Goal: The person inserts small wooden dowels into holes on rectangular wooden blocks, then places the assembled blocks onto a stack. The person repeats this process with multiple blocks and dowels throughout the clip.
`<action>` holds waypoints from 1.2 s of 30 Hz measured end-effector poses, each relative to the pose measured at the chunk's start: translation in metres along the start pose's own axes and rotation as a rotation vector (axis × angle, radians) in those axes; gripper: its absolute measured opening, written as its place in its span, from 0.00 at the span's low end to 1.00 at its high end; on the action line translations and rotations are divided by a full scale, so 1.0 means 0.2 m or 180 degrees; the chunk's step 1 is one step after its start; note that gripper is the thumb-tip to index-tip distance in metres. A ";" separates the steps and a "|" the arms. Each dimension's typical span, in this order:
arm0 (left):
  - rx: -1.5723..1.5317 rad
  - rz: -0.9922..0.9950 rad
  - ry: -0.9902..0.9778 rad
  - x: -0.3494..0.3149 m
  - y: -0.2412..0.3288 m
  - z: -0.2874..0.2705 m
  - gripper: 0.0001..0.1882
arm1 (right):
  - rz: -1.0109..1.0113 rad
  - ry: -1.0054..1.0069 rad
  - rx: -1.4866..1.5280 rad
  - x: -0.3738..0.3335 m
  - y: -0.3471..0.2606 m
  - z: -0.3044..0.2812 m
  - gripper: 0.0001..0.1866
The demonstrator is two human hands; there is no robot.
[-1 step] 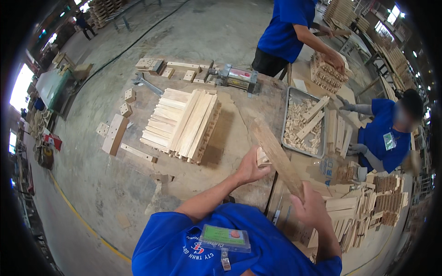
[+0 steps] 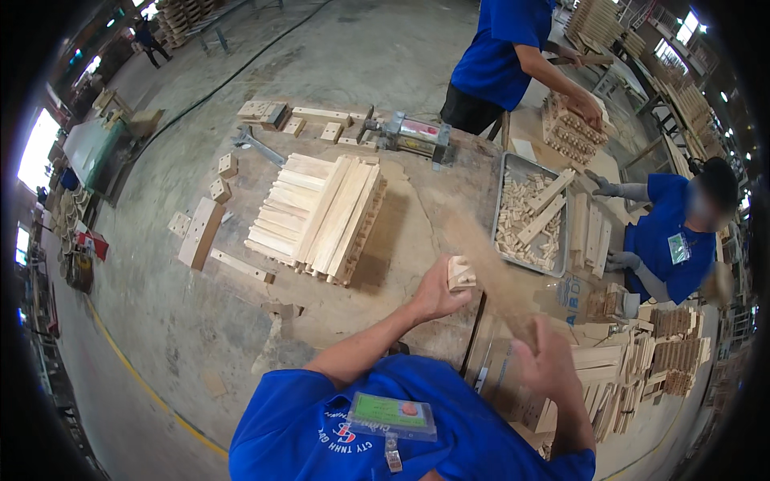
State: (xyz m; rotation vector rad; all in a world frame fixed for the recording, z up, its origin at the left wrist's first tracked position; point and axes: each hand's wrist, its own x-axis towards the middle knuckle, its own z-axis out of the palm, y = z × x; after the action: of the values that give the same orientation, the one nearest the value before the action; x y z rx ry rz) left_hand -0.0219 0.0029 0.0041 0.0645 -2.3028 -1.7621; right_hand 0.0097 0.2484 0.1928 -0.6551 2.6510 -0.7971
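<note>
My left hand [image 2: 435,295] is wrapped round wooden slats [image 2: 460,273], whose pale ends show beyond the thumb. In my right hand [image 2: 550,354] is a long flat wooden board [image 2: 491,276], smeared by motion, slanting up and left just beside those slat ends. Left of my hands lies a stack of pale wooden slats [image 2: 317,212] with pegged ends, set crosswise in layers on the worktable [image 2: 417,232]. How many slats my left hand holds is hidden by the fingers.
A metal tray [image 2: 500,210] of small dowels and some slats stands to the right. Beyond the slat stack sit a pneumatic cylinder [image 2: 415,138], a wrench [image 2: 258,146] and wooden blocks [image 2: 200,232]. Two co-workers [image 2: 672,228] handle wood on the right; slat piles [image 2: 634,361] lie near my right arm.
The board in my right hand has swung slightly right, off the slat ends, and is now blurred. More of the slat ends shows. My left hand stays in place.
</note>
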 end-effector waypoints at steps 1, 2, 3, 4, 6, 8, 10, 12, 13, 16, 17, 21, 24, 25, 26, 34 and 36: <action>-0.0077 -0.0071 -0.0052 0.01 0.00 -0.01 0.29 | -0.0084 0.0340 0.0145 -0.01 -0.02 -0.02 0.24; -0.0153 -0.0139 -0.0116 0.00 0.01 -0.02 0.29 | -0.0159 0.0687 0.0294 -0.02 -0.03 -0.02 0.24; -0.0145 -0.0161 -0.0140 0.00 0.01 -0.02 0.29 | -0.0129 0.1042 0.0696 -0.04 0.00 0.02 0.23; -0.0138 -0.0184 -0.0163 -0.01 0.02 -0.02 0.29 | -0.0100 0.1394 0.1098 -0.08 0.05 0.11 0.22; -0.0056 -0.0057 -0.0165 0.02 0.02 -0.01 0.29 | 0.0128 0.1200 0.0877 -0.06 0.08 0.18 0.21; 0.0077 0.0138 -0.0077 0.01 0.00 0.00 0.30 | 0.0540 -0.0006 -0.0372 -0.03 0.04 0.23 0.20; -0.0087 0.0126 0.0010 0.01 -0.04 0.01 0.30 | 0.0450 -0.0085 0.0098 0.01 0.02 0.19 0.23; -0.0296 0.0043 0.0181 0.02 -0.06 0.01 0.28 | 0.0308 0.0277 0.0780 0.00 0.06 0.19 0.24; -0.0425 -0.0057 0.0355 0.03 -0.09 -0.02 0.26 | -0.0043 0.0731 0.0875 0.04 0.11 0.26 0.24; -0.1576 -0.0956 0.0362 0.11 -0.16 -0.12 0.18 | -0.0239 0.1679 0.0675 0.22 0.39 0.58 0.25; -0.2292 -0.1393 0.0465 0.13 -0.15 -0.14 0.20 | 0.0205 0.1572 0.0425 0.26 0.44 0.69 0.25; -0.4149 -0.2933 0.0489 0.16 -0.13 -0.13 0.25 | 0.1049 0.0262 -0.0127 0.40 0.53 0.98 0.36; -0.4597 -0.2889 -0.0020 0.02 -0.32 -0.11 0.29 | -0.0509 0.1319 -0.0732 0.39 0.36 0.97 0.44; -0.4652 -0.2996 0.0002 -0.03 -0.36 -0.09 0.28 | -0.0752 0.1443 -0.0119 0.39 0.28 0.92 0.44; -0.4705 -0.3117 0.0003 -0.07 -0.38 -0.05 0.28 | -0.0962 0.1577 0.0491 0.41 0.21 0.85 0.44; -0.3799 -0.3890 -0.1106 -0.17 -0.21 -0.16 0.36 | -0.0976 0.1486 0.1855 0.50 0.18 0.77 0.28; -0.1872 -0.3503 -0.1198 -0.25 -0.24 -0.31 0.41 | -0.0890 0.1349 0.1700 0.50 0.10 0.69 0.27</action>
State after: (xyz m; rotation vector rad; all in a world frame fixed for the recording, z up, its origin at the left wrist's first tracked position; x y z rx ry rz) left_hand 0.0344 -0.0593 -0.0345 1.1585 -1.9317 -3.1182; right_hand -0.0268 0.1527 0.0568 -0.7774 2.5229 -1.8159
